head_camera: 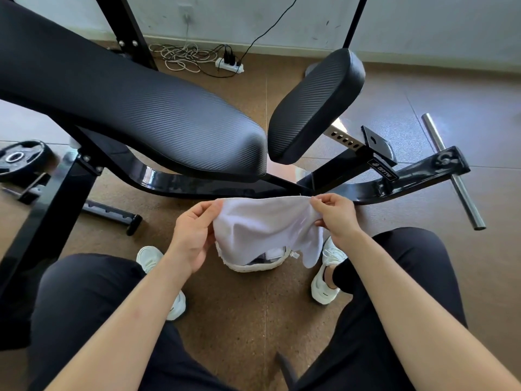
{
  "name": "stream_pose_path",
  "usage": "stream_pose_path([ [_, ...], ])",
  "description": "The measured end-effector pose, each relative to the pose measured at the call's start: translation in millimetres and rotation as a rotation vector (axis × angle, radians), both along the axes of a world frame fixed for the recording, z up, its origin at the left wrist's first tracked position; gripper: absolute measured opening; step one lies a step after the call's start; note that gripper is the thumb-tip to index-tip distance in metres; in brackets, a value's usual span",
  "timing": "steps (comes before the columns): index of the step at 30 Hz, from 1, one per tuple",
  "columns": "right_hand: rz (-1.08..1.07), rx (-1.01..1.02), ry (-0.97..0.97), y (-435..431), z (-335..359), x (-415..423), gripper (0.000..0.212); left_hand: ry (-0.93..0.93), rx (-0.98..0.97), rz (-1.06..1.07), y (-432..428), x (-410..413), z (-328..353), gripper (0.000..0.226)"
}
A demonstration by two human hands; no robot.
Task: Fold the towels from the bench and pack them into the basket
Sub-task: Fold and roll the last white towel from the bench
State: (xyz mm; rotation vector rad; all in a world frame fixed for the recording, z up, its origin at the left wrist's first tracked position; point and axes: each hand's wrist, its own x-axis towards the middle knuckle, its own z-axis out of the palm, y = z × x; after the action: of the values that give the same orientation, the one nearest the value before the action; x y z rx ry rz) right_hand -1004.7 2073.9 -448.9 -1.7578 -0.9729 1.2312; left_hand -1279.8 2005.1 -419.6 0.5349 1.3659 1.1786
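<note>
White towel (265, 224) held spread between two hands, well apart. Left hand (194, 235) pinches its left edge; right hand (334, 214) pinches its upper right corner. The towel hangs above a white basket (253, 267) on the floor (239, 320), just before the black padded table (141, 108).

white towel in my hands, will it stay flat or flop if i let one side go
Probably floppy: the white towel sags and creases between the left hand and right hand, one corner drooping toward the basket. Likely light, since fingertip pinches seem enough to hold it up. Releasing one side would likely let it hang.
</note>
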Motion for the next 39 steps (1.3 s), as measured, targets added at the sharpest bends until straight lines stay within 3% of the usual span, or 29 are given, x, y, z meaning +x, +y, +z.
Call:
stream_pose_path([
  [4, 0.131, 0.029, 0.153, -7, 7, -11, 0.022, -0.014, -0.008, -0.056, 0, 5, -3, 0.019],
  [12, 0.235, 0.071, 0.226, -28, 16, -46, 0.006, 0.073, -0.025, -0.175, -4, 28, -10, 0.016],
  [18, 0.342, 0.119, 0.153, -35, 13, -62, 0.007, 0.158, 0.025, -0.252, -7, 35, -15, 0.014],
  [24, 0.461, 0.335, -0.137, -40, 11, -67, 0.008, 0.14, 0.05, -0.261, -6, 36, -19, 0.016],
  [30, 0.517, 0.426, -0.277, -40, 4, -72, 0.009, 0.145, 0.058, -0.23, -4, 36, -21, 0.012],
  [35, 0.522, 0.45, -0.365, -40, 1, -71, 0.021, 0.096, 0.066, -0.297, -3, 36, -18, 0.032],
  [39, 0.522, 0.422, -0.376, -37, 1, -69, 0.015, 0.121, 0.104, -0.388, -5, 33, -19, 0.036],
])
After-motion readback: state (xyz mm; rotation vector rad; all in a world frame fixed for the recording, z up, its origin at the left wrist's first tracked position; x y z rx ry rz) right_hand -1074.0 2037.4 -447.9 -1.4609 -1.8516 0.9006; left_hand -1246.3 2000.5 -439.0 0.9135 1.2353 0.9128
